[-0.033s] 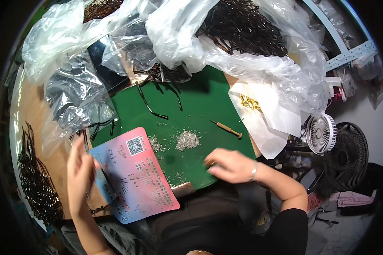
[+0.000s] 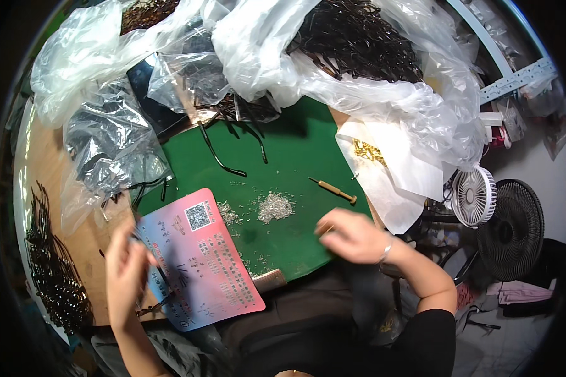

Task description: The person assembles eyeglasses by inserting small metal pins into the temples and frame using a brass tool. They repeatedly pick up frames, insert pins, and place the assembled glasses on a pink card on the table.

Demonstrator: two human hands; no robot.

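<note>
My left hand (image 2: 127, 267), slightly blurred, is closed over the left edge of a pink and blue printed card (image 2: 233, 270). From its fingers sticks a thin dark eyeglass temple (image 2: 162, 274), partly hidden by the hand. Over the right front edge of the green mat (image 2: 308, 144) hovers my right hand (image 2: 353, 236), its fingers curled together; what they hold, if anything, is hidden. A pile of tiny silver screws (image 2: 275, 207) lies between the card and that hand. A brass-coloured screwdriver (image 2: 333, 190) rests on the mat just beyond my right hand.
Dark eyeglass temples (image 2: 223, 151) lie at the mat's back. Clear plastic bags (image 2: 258, 50) hold more dark pieces (image 2: 365, 44). Small gold parts (image 2: 368, 152) sit on white paper at right. Bundled brown temples (image 2: 56, 283) lie far left. Two fans (image 2: 475, 198) stand at right.
My left hand has come down and slightly right, nearer the card's edge. My right hand has shifted right, away from the screw pile.
</note>
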